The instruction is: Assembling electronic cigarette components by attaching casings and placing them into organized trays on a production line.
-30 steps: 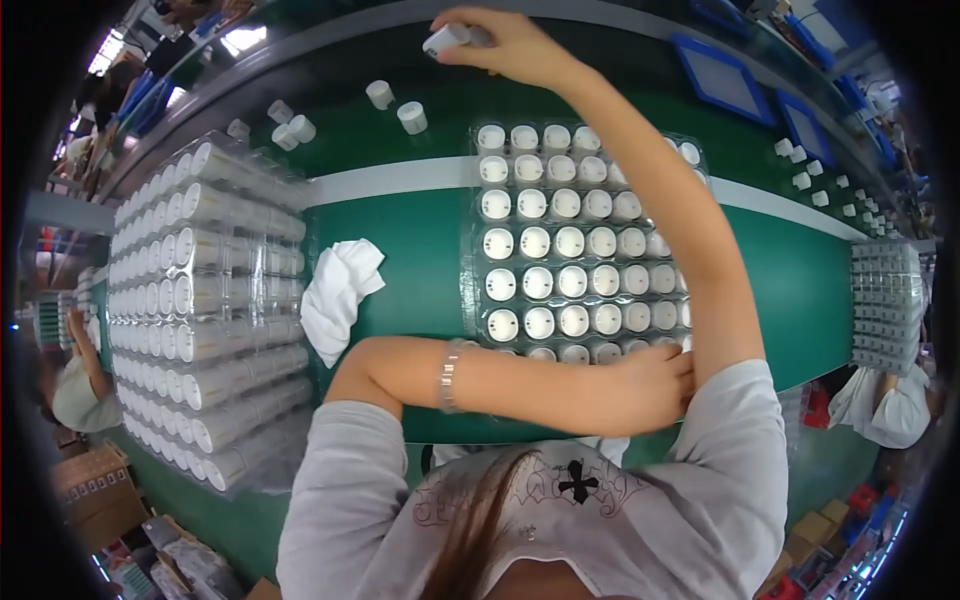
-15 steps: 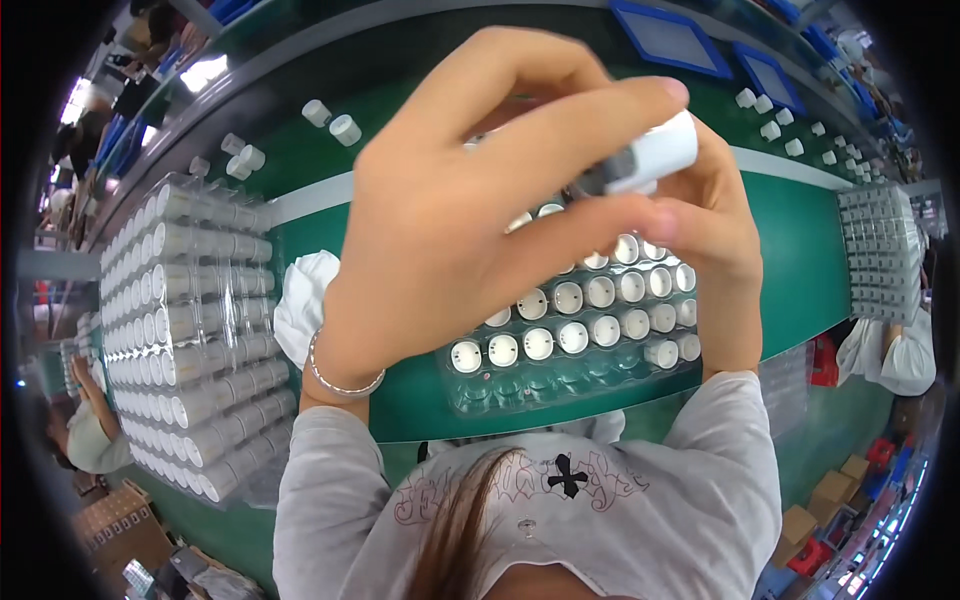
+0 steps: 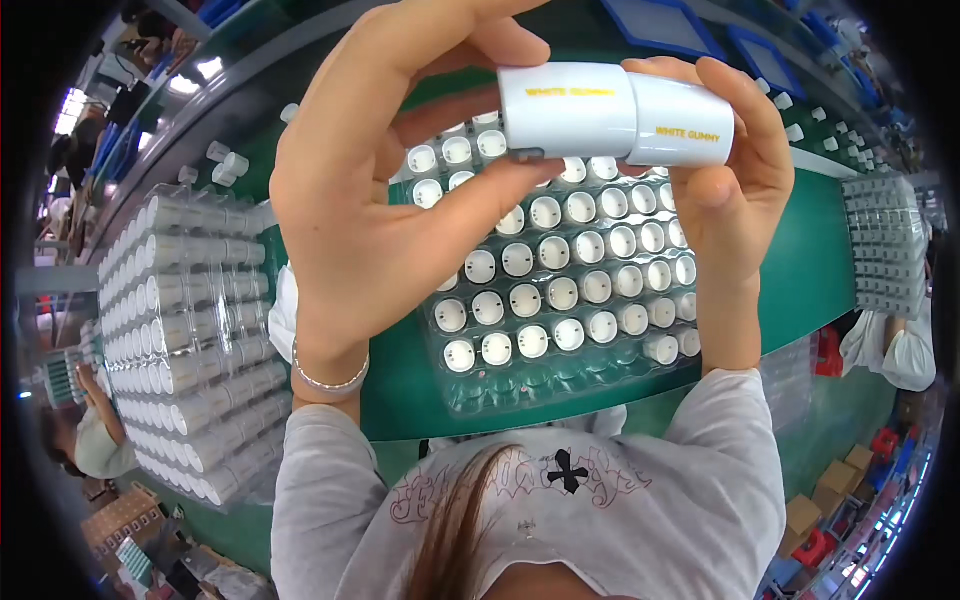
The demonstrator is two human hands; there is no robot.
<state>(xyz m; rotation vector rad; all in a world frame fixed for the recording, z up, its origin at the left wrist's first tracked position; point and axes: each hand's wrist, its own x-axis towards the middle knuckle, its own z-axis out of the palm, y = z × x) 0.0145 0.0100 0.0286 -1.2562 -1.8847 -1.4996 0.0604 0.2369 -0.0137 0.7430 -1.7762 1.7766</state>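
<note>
High over the table, my left hand (image 3: pixel 345 200) is closed on a glossy white plastic cylinder (image 3: pixel 570 115) with yellow print, gripping its left end between thumb and fingers. A second white cylinder (image 3: pixel 680 122) with similar print sits in my right hand (image 3: pixel 740 185), pinched by thumb and fingers. The two lie nearly level, end to end and touching; I cannot tell whether they are joined. Beneath them a clear plastic tray (image 3: pixel 500 390) holds rows of upright white cylinders (image 3: pixel 563 293) with round ends. My left hand hides part of the tray.
Stacked clear trays of white cylinders (image 3: pixel 190 340) rise at the left, beside a crumpled white thing (image 3: pixel 283 315). Another stack (image 3: pixel 885 245) stands far right. Loose cylinders (image 3: pixel 235 164) lie on the green surface beyond, near blue-framed panels (image 3: pixel 660 28). Another person's arm (image 3: pixel 98 400) shows far left.
My hands have shifted up and slightly left. The white piece, tilted and partly covered by fingers before, now shows as two cylinders held level end to end, print facing me.
</note>
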